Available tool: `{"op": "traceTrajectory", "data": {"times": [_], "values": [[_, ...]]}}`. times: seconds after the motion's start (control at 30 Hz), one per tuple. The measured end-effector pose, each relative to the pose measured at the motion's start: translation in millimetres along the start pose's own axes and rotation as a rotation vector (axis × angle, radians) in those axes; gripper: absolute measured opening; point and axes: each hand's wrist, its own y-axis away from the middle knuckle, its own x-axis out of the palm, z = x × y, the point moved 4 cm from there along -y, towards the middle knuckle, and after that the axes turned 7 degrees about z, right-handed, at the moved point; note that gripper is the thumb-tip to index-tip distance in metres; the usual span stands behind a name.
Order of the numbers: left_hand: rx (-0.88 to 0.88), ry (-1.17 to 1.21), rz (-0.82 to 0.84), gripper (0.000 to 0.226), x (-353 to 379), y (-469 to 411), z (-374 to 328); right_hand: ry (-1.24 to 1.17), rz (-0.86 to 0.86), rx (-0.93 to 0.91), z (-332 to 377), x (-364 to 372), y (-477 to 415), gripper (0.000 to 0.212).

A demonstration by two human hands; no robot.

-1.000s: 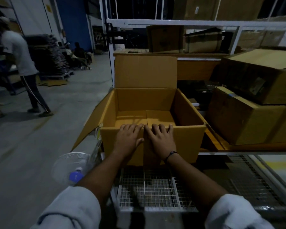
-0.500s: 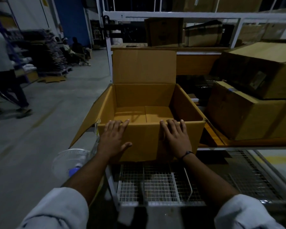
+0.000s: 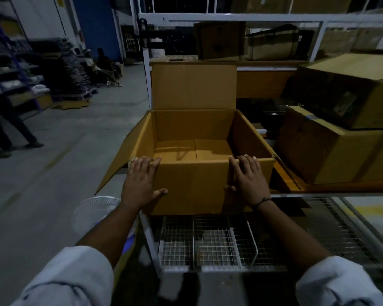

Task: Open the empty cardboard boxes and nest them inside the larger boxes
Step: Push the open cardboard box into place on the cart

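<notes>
One open box (image 3: 195, 186), two closed boxes (image 3: 332, 151) (image 3: 349, 93), two hands (image 3: 139, 184) (image 3: 250, 182).

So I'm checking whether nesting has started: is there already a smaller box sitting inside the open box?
No, the open box shows only its bare cardboard floor, while both hands rest flat on its front wall.

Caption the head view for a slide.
Both hands pressed flat on the front flap of an open, empty cardboard box.

open cardboard box (image 3: 192, 186) — brown, empty | frame centre, upright | far flap up, left flap splayed — near flap folded down
</notes>
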Motion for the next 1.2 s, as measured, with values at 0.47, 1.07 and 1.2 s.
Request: {"op": "traceTrajectory", "data": {"times": [0.47,1.07,1.2], "values": [[-0.135,-0.055,0.125,0.108,-1,6,3,0.06,0.11,0.129,5,-7,-3,0.102],[-0.241,-0.014,0.207,0.092,-12,4,12,0.104,0.121,0.318,-22,-17,2,0.072],[-0.244,0.011,0.244,0.099,-13,9,13,-0.055,0.162,0.38,-1,-21,7,0.096]]}}
